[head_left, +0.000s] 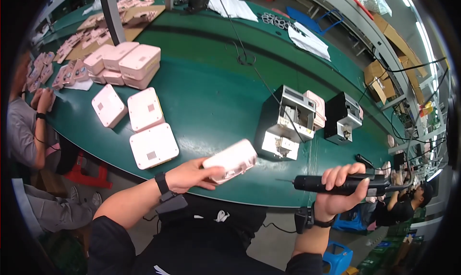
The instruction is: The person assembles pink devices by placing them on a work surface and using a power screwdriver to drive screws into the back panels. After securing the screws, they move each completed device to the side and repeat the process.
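My left hand [194, 173] is closed round one end of a pale pink plastic box [229, 160], tilted over the front edge of the green bench. To its right, my right hand [342, 184] grips a black electric screwdriver [314, 183] whose thin bit points left toward the box, apart from it. Just left of my left hand lies a similar pink box [153, 146] with a small grille. Two more sit behind it, one box [145, 109] close by and another box [109, 106] farther left.
Stacked pink boxes [132, 64] stand at the back left. Right of centre are two black-and-silver bench machines, a nearer machine [283, 124] and a farther machine [343, 117]. A dark cable [261, 78] hangs across the bench. At the left, another person [29, 121] works; blue stool [337, 257] below right.
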### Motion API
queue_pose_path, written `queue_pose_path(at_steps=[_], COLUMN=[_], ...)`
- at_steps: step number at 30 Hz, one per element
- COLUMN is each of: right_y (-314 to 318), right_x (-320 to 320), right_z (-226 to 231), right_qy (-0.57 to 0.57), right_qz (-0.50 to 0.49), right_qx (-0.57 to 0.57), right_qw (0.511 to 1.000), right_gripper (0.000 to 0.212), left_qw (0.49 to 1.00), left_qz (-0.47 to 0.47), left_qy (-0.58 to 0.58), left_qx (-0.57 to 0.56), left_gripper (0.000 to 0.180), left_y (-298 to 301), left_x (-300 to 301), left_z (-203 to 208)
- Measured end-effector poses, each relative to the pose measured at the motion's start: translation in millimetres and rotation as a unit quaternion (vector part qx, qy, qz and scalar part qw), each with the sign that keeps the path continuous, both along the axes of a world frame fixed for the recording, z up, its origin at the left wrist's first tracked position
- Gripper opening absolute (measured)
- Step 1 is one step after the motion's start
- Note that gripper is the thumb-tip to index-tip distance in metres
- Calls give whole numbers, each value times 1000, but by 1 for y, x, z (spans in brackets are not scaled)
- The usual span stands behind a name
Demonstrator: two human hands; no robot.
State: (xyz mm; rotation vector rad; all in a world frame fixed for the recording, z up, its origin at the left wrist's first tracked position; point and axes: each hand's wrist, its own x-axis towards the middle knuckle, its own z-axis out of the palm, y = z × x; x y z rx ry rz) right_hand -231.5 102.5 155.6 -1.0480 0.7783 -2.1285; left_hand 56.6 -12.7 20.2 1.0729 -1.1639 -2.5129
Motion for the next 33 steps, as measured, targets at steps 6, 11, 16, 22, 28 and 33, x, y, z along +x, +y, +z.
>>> queue_pose_path(at_steps=[6, 11, 16, 22, 28, 33], right_y=[14, 5, 28, 47, 20, -23], right_x=[-8, -10, -36, -61, -48, -24], right_z=[-40, -46, -62, -79, -55, -25], right_qy=[24, 23, 39, 11, 64, 82], right_qz=[-107, -71, -124, -198, -173, -122], right_qx=[130, 105, 107, 168, 139, 73], right_qw=[986, 992, 986, 966, 973, 986], right_gripper=[29, 22, 19, 16, 19, 21], left_qw=[970, 937, 694, 520, 506, 609], left_qz=[115, 297, -30, -68, -137, -163], left_qy=[145, 110, -228, -443, -338, -164], left_qx=[157, -149, -682, -728, -782, -759], left_gripper=[70, 72, 76, 81, 73, 74], left_y=[-58, -98, -57, -1, 24, 45], left_x=[-40, -89, -21, 68, 47, -32], left_z=[0, 11, 65, 35, 24, 19])
